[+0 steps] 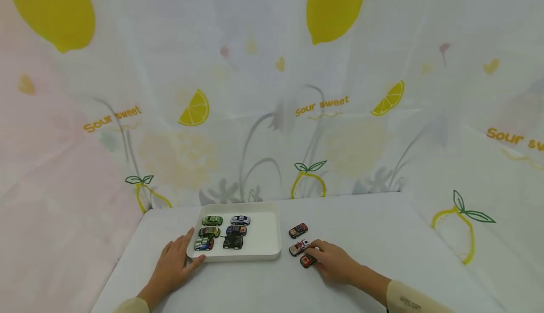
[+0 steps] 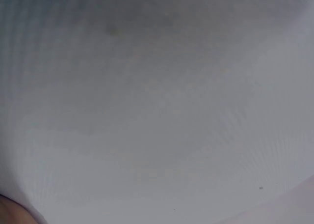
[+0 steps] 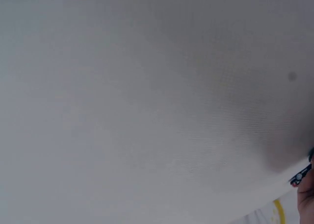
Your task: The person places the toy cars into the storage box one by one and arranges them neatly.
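Note:
My left hand (image 1: 172, 262) rests at the near left corner of a white tray (image 1: 267, 258), fingers spread along its left side and thumb by the front rim. On the table to the tray's right, my right hand (image 1: 333, 261) pinches a red toy car (image 1: 307, 260), partly covered by the fingers. Right by the fingertips is a white and red toy car (image 1: 299, 247). Farther back lies a dark toy car (image 1: 298, 230) with red markings. In the right wrist view, part of a toy car (image 3: 300, 176) shows beside the fingers at the right edge.
Several toy cars stand in two columns in the tray's left and middle part, among them a green one (image 1: 212, 220), a white and blue one (image 1: 240, 220) and a black tank-like one (image 1: 233, 241). A lemon-print cloth (image 1: 263, 152) hangs behind the white table (image 1: 361, 223).

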`<state>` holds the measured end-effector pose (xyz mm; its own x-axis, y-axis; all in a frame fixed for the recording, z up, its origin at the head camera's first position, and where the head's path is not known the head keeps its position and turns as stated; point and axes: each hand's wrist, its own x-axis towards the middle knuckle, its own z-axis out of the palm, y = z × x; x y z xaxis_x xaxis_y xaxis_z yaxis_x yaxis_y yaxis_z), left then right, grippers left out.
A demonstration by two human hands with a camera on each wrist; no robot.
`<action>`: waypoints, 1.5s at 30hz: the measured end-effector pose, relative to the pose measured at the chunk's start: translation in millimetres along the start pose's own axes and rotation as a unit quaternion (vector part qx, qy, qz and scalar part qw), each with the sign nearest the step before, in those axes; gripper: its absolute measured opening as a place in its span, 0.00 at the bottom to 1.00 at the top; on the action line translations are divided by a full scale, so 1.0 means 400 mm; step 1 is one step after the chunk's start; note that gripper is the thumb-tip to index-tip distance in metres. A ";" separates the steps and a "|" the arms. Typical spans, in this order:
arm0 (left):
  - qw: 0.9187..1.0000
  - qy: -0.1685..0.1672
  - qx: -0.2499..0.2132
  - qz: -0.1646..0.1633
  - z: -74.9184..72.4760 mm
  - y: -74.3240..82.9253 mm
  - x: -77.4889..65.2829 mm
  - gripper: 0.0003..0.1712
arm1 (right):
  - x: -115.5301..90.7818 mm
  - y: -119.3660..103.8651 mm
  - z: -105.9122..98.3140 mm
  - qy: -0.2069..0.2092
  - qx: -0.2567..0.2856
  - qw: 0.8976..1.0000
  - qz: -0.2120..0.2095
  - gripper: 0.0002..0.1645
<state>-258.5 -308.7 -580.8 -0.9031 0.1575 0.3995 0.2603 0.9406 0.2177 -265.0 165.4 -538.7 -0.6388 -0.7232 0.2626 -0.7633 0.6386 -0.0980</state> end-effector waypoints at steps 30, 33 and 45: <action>1.000 -0.018 -0.006 -0.016 0.017 0.007 -0.010 0.51 | -0.026 -0.060 0.001 -0.041 0.058 0.997 0.028 0.21; 1.000 -0.018 -0.004 -0.019 0.015 0.005 -0.013 0.52 | -0.032 -0.058 0.000 -0.061 0.073 0.994 0.060 0.25; 1.000 0.022 -0.001 0.009 0.009 -0.004 -0.002 0.52 | -0.026 -0.044 -0.001 -0.096 0.122 0.976 0.153 0.23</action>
<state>-259.4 -309.2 -584.5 -0.8819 0.1611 0.4430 0.2776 0.9371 0.2118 -245.0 161.9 -539.4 -0.8286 -0.5599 0.0021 -0.5194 0.7672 -0.3762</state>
